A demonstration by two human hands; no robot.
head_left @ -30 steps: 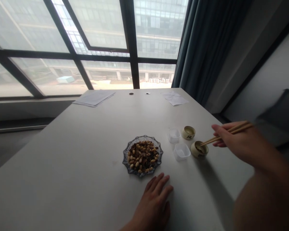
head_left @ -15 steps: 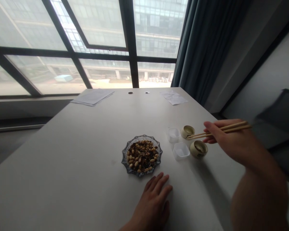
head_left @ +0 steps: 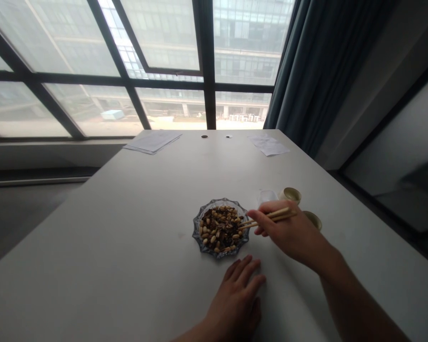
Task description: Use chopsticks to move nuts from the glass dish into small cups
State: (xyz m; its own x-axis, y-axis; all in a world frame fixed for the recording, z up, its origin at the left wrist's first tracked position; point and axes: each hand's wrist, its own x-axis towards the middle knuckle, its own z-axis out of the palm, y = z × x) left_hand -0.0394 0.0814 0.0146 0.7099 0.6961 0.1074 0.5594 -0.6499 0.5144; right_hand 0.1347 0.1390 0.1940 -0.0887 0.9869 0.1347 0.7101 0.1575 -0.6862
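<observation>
A scalloped glass dish (head_left: 197, 236) holds a mix of nuts and dark seeds (head_left: 219, 228). My right hand (head_left: 281, 228) grips a pair of chopsticks (head_left: 280, 214) at the dish's right side, their tips down among the nuts and seeds. Whether the tips pinch a piece is too small to tell. My left hand (head_left: 237, 292) lies on the table just in front of the dish, fingers stretched out and holding nothing. Behind my right hand stand two small cups, the far cup (head_left: 291, 194) and the partly covered near cup (head_left: 314, 220).
A clear plastic container (head_left: 267, 196) shows in part beyond my right hand. At the far end of the white table (head_left: 135, 213) lie a stack of papers (head_left: 153, 141) on the left and a crumpled sheet (head_left: 269, 144) on the right. Windows and a dark curtain (head_left: 306, 71) stand behind.
My right hand has brought the chopsticks leftward from the small cups to the dish, now covering the near plastic container. My left hand keeps its place by the dish. The view has turned slightly left.
</observation>
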